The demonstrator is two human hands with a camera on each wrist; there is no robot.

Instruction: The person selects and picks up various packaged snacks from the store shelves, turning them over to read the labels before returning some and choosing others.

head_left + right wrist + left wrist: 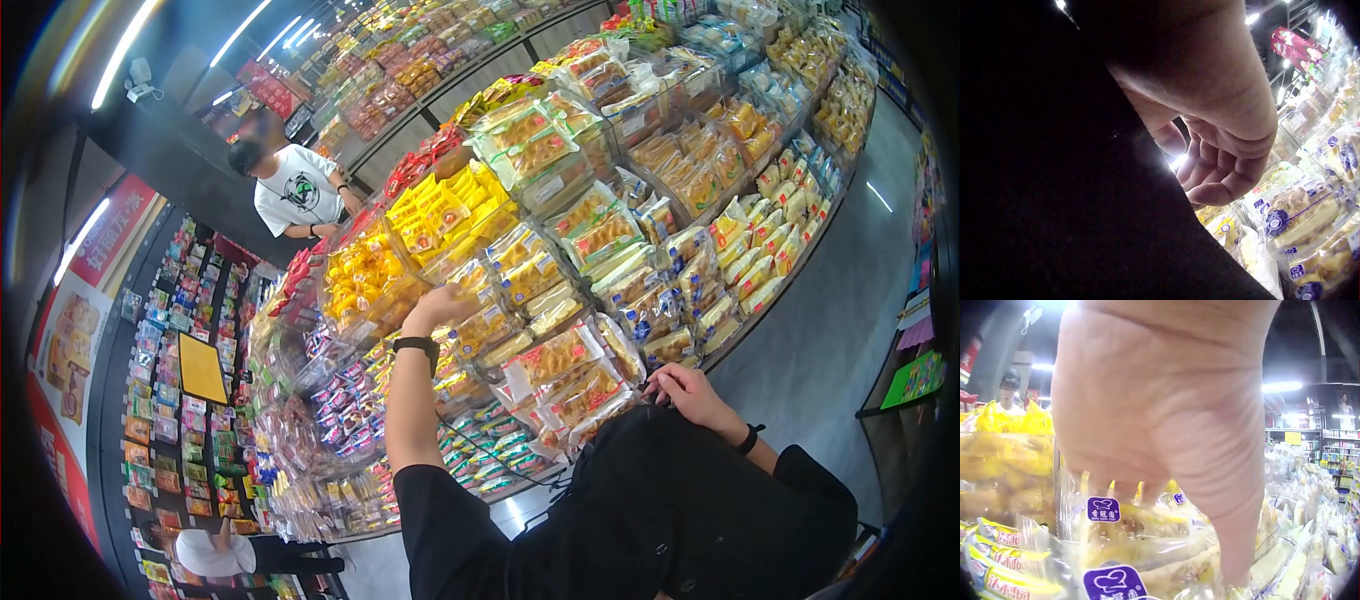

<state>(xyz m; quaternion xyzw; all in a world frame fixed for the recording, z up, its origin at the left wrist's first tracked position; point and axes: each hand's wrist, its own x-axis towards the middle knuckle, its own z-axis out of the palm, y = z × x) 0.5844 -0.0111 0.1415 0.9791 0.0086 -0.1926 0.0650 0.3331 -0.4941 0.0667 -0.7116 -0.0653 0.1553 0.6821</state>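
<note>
My left hand (442,308), with a black band on its wrist, reaches out over clear-wrapped bread packs on the display. In the left wrist view the palm hangs above packs with purple labels (1113,584). The straight thumb points down on the right, and the fingertips show at a wrapper (1138,528), partly hidden behind the palm. My right hand (1213,150) hangs loosely curled by the black shirt, holding nothing. Beside it in the head view lie bread packs with red print (565,365) at the display's near edge.
Yellow snack packets (440,210) fill a bin beyond my left hand. Small purple packets (350,400) lie to its left. Across the display stands a person in a white shirt (300,190); another person (210,552) is at the lower left. Grey floor (800,300) runs along the right.
</note>
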